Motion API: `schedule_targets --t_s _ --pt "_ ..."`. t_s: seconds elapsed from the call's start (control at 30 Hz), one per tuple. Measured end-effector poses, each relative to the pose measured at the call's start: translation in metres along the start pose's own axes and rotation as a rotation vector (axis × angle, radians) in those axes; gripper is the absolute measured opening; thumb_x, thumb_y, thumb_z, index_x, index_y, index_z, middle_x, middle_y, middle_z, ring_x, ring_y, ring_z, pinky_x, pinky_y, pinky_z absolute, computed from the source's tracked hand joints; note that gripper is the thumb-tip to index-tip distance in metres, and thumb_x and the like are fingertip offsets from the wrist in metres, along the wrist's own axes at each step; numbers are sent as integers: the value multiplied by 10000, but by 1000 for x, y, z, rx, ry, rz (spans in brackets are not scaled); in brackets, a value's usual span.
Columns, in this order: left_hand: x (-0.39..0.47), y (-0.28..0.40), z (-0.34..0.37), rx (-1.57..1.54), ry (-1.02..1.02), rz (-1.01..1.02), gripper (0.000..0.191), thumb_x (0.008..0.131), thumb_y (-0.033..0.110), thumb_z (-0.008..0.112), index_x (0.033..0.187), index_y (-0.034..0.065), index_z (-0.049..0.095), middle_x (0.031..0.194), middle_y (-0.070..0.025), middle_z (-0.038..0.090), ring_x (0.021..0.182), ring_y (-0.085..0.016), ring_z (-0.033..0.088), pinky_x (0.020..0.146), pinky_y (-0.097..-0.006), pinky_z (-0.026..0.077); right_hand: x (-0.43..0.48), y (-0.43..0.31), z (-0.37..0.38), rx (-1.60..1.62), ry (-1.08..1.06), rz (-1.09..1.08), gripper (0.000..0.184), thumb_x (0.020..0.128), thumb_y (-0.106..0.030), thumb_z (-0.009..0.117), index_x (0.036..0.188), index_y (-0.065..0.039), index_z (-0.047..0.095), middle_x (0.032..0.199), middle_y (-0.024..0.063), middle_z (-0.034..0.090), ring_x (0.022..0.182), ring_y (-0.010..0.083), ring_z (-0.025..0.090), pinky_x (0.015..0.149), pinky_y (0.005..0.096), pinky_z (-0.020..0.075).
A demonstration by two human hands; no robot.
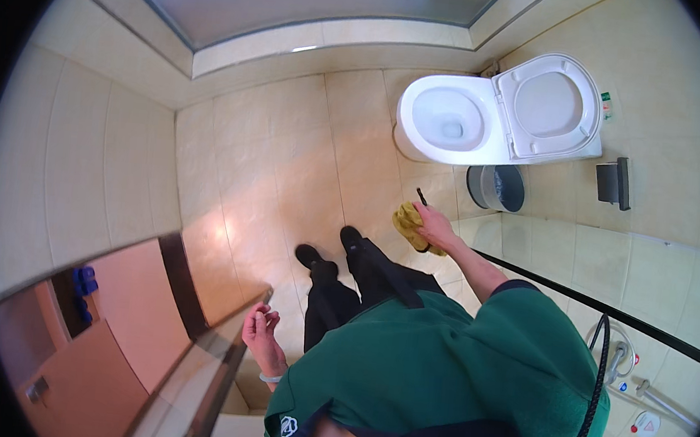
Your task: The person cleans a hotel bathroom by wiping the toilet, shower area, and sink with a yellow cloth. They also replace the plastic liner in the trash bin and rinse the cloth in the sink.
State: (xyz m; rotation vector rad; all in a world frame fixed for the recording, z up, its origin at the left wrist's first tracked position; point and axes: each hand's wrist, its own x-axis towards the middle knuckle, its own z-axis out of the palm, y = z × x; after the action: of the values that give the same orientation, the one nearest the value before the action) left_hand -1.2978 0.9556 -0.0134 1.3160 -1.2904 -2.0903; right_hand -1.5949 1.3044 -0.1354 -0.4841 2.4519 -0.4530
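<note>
My right hand [435,227] grips a folded yellow cloth [409,223] above the tiled floor. The tip of a thin black object [422,196] sticks out past the fingers; the rest of it is hidden by the hand and cloth. On the other side of my body, my left hand [262,334] is raised with loosely curled fingers and nothing visible in it. It appears close to the edge of a door [233,339], but whether it touches cannot be told. Ahead to the right is a white toilet [418,115] with its lid [548,105] raised.
A grey waste bin [481,186] with a bag inside stands beside the toilet. A dark paper holder [609,184] is fixed to the wall. Shower fittings [619,354] are behind a black-edged partition [604,314] at right. A doorway with a dark threshold [182,282] opens at left.
</note>
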Motion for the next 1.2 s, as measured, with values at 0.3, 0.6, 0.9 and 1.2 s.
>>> schedule_targets --t_s 0.3,0.6,0.9,1.2 --pt "148 19 53 176 -224 -226 206 969 164 523 1082 9 597 961 -81 621 788 -151 613 725 -272 523 -10 -13 -42 226 183 302 649 756 -90 636 1339 -291 431 1056 167 612 985 372 599 803 441 493" --pt "190 -8 152 472 -173 -367 217 961 159 533 1081 -9 603 934 -91 628 775 -162 621 714 -277 524 284 60 -92 -230 683 -140 510 745 2 579 1153 -301 619 1201 23 549 996 314 529 786 376 489" --pt "224 -60 268 618 -169 -537 218 965 146 518 1114 -4 569 963 -120 616 777 -204 633 708 -324 539 469 268 -144 -382 425 167 624 864 -68 466 1341 -463 387 1323 41 473 937 353 572 685 440 547" --pt "234 -65 372 682 -305 -641 228 958 152 531 1110 -9 585 955 -105 628 819 -192 631 739 -310 537 351 377 -160 -114 441 815 562 884 -111 466 1414 -212 307 1279 109 549 883 416 625 701 505 534"
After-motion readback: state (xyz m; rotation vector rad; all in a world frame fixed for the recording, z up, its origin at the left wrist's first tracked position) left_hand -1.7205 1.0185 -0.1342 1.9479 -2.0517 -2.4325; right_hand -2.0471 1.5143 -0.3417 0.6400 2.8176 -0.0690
